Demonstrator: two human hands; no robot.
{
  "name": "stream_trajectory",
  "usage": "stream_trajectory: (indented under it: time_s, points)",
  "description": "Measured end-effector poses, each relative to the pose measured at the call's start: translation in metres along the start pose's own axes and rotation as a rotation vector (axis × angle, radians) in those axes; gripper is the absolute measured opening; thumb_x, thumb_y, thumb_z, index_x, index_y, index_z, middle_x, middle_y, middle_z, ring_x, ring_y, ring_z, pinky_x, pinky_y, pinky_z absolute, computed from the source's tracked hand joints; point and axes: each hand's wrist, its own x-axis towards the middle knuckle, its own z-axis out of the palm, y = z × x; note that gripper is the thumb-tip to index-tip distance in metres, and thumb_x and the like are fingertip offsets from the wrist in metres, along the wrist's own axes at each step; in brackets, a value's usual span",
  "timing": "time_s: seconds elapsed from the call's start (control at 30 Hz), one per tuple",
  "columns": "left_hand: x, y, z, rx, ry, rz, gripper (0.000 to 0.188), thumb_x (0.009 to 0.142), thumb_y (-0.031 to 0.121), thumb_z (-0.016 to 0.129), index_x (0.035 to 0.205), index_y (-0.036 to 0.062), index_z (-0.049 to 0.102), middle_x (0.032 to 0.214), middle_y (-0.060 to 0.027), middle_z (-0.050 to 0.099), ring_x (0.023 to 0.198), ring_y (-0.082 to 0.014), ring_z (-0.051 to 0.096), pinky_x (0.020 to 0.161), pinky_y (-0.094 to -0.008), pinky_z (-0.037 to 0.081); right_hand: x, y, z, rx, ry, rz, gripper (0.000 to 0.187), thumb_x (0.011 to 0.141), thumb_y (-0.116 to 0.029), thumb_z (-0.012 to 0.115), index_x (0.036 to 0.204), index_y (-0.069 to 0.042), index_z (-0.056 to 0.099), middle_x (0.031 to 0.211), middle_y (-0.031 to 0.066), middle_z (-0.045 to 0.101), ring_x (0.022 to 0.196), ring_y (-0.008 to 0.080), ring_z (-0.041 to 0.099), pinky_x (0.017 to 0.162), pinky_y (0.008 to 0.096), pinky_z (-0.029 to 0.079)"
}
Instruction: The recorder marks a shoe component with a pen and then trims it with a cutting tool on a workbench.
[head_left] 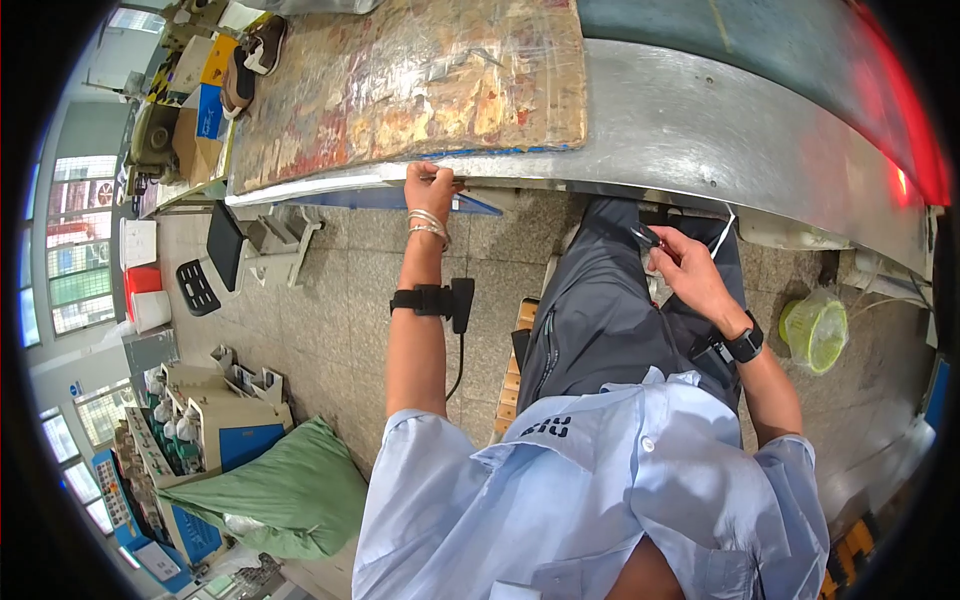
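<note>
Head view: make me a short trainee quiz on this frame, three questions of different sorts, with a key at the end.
1. True or false: the yellow-green basket is on the person's right.
2. Where is the left hand?
a) on a shoe
b) at the near edge of the table
c) on the green cloth
3. In a few words, what does the right hand hold?

Key
1. True.
2. b
3. A small dark object; its exact kind cannot be made out.
</note>
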Motion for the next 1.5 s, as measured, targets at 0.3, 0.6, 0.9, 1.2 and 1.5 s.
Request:
stream_trajectory:
  time_s: [0.3, 0.6, 0.9, 1.2, 1.5]
  points:
    - [0.012, -0.018, 0.002, 0.575, 0.127, 0.076, 0.037, 0.068, 0.011, 0.068, 0.092, 0.0063, 0.039, 0.076, -0.0090, 0.051, 0.064, -0.0144, 0.052, 0.057, -0.0278, 0.046, -0.003, -0.002, -0.002, -0.017, -0.012, 0.030, 0.033, 0.088, -0.012, 0.051, 0.118, 0.001, 0.053, 0.075, 0.0046, 0.061, 0.066, 0.0080, 0.055, 0.059, 0.0240, 0.044]
    - [-0.016, -0.011, 0.006, -0.013, -0.048, 0.118, 0.030, 0.073, -0.005, 0.050, 0.099, 0.0065, 0.039, 0.070, -0.0018, 0.047, 0.058, -0.0090, 0.043, 0.052, -0.0221, 0.038, 0.000, -0.005, -0.005, -0.017, -0.013, 0.015, 0.033, 0.088, -0.010, 0.051, 0.119, 0.001, 0.052, 0.075, 0.0050, 0.061, 0.067, 0.0075, 0.055, 0.061, 0.0242, 0.045]
    - [-0.011, -0.027, 0.005, 0.462, 0.086, 0.326, 0.059, 0.066, 0.027, 0.083, 0.103, 0.0063, 0.042, 0.077, -0.0007, 0.048, 0.066, -0.0084, 0.046, 0.056, -0.0230, 0.042, -0.002, -0.009, -0.004, -0.038, -0.019, 0.064, 0.034, 0.088, -0.011, 0.051, 0.119, 0.002, 0.052, 0.077, 0.0063, 0.062, 0.072, 0.0103, 0.059, 0.066, 0.0253, 0.046]
    - [-0.014, -0.023, 0.021, 0.191, 0.127, -0.033, 0.043, 0.071, 0.016, 0.074, 0.105, 0.0103, 0.049, 0.106, -0.0099, 0.034, 0.084, -0.0171, 0.041, 0.077, -0.0321, 0.043, -0.006, -0.001, -0.003, -0.024, -0.006, 0.023, 0.034, 0.088, -0.012, 0.051, 0.119, 0.003, 0.051, 0.077, 0.0063, 0.063, 0.070, 0.0101, 0.058, 0.064, 0.0245, 0.046]
    - [-0.021, -0.018, 0.009, -0.009, 0.032, -0.043, 0.033, 0.078, 0.003, 0.063, 0.109, 0.0095, 0.056, 0.089, -0.0047, 0.052, 0.070, -0.0122, 0.057, 0.062, -0.0270, 0.045, -0.016, -0.007, -0.009, 0.006, 0.008, 0.039, 0.033, 0.088, -0.010, 0.051, 0.119, 0.003, 0.052, 0.077, 0.0053, 0.061, 0.071, 0.0097, 0.059, 0.066, 0.0241, 0.046]
